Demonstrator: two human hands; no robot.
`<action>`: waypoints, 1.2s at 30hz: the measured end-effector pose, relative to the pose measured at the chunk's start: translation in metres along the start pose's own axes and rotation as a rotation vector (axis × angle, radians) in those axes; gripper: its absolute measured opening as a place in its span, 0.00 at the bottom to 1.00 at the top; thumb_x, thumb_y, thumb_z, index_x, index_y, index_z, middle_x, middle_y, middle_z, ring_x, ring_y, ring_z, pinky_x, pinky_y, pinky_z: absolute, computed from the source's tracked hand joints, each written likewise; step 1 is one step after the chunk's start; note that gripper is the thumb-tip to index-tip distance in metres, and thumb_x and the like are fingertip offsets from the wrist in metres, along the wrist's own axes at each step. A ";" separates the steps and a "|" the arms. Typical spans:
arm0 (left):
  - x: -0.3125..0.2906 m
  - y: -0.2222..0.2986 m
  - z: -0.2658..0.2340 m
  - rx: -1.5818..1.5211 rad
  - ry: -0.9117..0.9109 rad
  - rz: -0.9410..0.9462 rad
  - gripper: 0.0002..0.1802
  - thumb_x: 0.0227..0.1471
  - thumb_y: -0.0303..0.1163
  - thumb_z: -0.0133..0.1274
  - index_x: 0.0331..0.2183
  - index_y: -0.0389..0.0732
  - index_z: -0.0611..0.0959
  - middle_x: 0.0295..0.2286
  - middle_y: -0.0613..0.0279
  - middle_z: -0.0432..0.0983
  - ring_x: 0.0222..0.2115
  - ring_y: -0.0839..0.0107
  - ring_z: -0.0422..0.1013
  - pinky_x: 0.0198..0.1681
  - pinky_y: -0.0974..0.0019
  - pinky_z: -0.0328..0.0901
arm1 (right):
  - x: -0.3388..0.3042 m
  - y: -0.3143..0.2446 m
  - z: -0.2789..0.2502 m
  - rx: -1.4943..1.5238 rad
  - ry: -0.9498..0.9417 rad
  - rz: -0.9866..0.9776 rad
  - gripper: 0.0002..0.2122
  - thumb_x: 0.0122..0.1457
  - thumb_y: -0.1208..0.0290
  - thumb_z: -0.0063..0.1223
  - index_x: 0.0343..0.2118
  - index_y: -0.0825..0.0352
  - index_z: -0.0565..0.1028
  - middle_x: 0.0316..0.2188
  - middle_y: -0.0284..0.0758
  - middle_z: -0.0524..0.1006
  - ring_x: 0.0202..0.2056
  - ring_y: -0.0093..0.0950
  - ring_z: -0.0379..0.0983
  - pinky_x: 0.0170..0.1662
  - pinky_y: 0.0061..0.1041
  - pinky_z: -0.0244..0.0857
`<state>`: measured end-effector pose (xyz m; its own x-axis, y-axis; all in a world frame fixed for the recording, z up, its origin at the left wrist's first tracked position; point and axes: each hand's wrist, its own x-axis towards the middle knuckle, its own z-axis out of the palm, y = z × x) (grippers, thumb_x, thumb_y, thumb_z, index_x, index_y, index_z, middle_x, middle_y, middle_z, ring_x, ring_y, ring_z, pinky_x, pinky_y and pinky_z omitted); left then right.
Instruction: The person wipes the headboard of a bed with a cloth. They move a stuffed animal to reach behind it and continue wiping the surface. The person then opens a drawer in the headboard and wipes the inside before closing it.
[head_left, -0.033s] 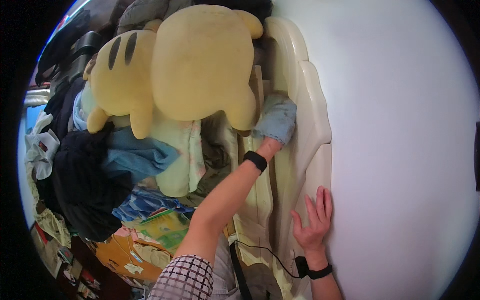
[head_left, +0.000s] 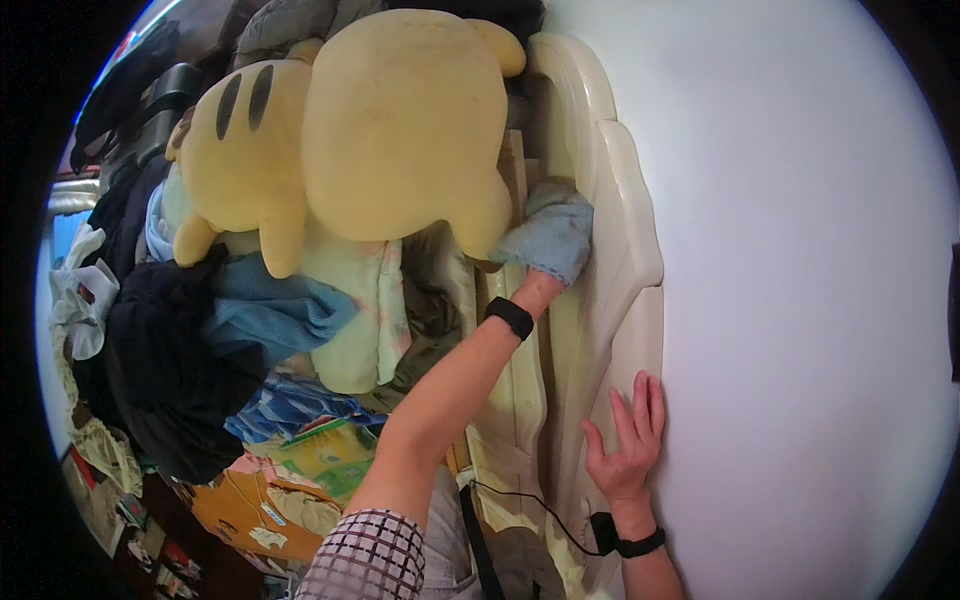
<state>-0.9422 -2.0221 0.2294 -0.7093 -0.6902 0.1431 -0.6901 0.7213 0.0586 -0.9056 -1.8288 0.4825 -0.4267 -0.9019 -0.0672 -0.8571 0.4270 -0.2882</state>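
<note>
A grey-blue cloth (head_left: 556,236) covers my left hand (head_left: 545,282), hiding its fingers; only the heel of the hand and the wrist show. The cloth lies against the inner face of a cream headboard (head_left: 585,300), beside the leg of a big yellow plush toy (head_left: 405,125). Lower down and to the right, my right hand (head_left: 627,440) rests on the headboard's top edge near the white wall, its fingers stretched and its thumb apart, holding nothing. Both wrists wear black bands.
Left of the headboard lie a folded pale quilt (head_left: 360,310), a blue knitted cloth (head_left: 280,308) and a heap of dark clothes (head_left: 170,370). A black cable (head_left: 520,495) runs to the band on my right wrist. A white wall (head_left: 790,300) rises on the right.
My left hand has shifted slightly left and down, and the cloth's lower left corner now reaches further left. The right hand has stayed in place.
</note>
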 end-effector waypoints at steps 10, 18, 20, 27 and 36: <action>0.028 -0.014 -0.029 0.316 -0.022 -0.014 0.17 0.56 0.31 0.46 0.45 0.33 0.76 0.32 0.51 0.78 0.29 0.60 0.74 0.29 0.58 0.70 | 0.001 -0.004 0.000 -0.056 0.015 0.002 0.23 0.52 0.65 0.67 0.49 0.72 0.77 0.62 0.52 0.65 0.63 0.53 0.60 0.64 0.46 0.57; -0.040 -0.011 -0.033 -0.290 -0.375 0.267 0.15 0.55 0.31 0.48 0.42 0.37 0.81 0.36 0.52 0.78 0.36 0.58 0.74 0.36 0.52 0.70 | 0.002 -0.004 0.001 -0.080 0.015 -0.001 0.23 0.51 0.66 0.68 0.49 0.72 0.77 0.62 0.50 0.66 0.62 0.52 0.61 0.63 0.45 0.57; -0.047 -0.012 -0.028 -0.363 -0.542 0.206 0.15 0.54 0.32 0.49 0.42 0.38 0.82 0.37 0.52 0.78 0.37 0.58 0.74 0.36 0.50 0.70 | 0.002 -0.004 0.001 -0.084 0.016 -0.006 0.23 0.51 0.66 0.67 0.49 0.72 0.77 0.62 0.50 0.66 0.62 0.51 0.61 0.63 0.45 0.57; 0.065 -0.033 0.045 0.516 -0.053 -0.005 0.20 0.54 0.38 0.50 0.46 0.38 0.81 0.42 0.55 0.75 0.42 0.56 0.72 0.42 0.53 0.69 | 0.001 -0.003 0.000 -0.087 -0.029 0.033 0.23 0.51 0.66 0.67 0.49 0.72 0.77 0.62 0.50 0.66 0.63 0.51 0.60 0.64 0.45 0.57; 0.016 0.025 0.059 1.303 -0.055 0.358 0.16 0.56 0.29 0.48 0.46 0.38 0.80 0.40 0.60 0.77 0.42 0.62 0.74 0.44 0.58 0.72 | 0.002 -0.005 -0.001 -0.068 -0.018 0.018 0.24 0.51 0.65 0.68 0.49 0.72 0.77 0.62 0.51 0.66 0.62 0.53 0.59 0.64 0.46 0.57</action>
<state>-0.9788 -2.0186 0.1747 -0.8610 -0.5009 -0.0881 -0.0793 0.3033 -0.9496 -0.9025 -1.8328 0.4843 -0.4374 -0.8948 -0.0893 -0.8672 0.4460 -0.2214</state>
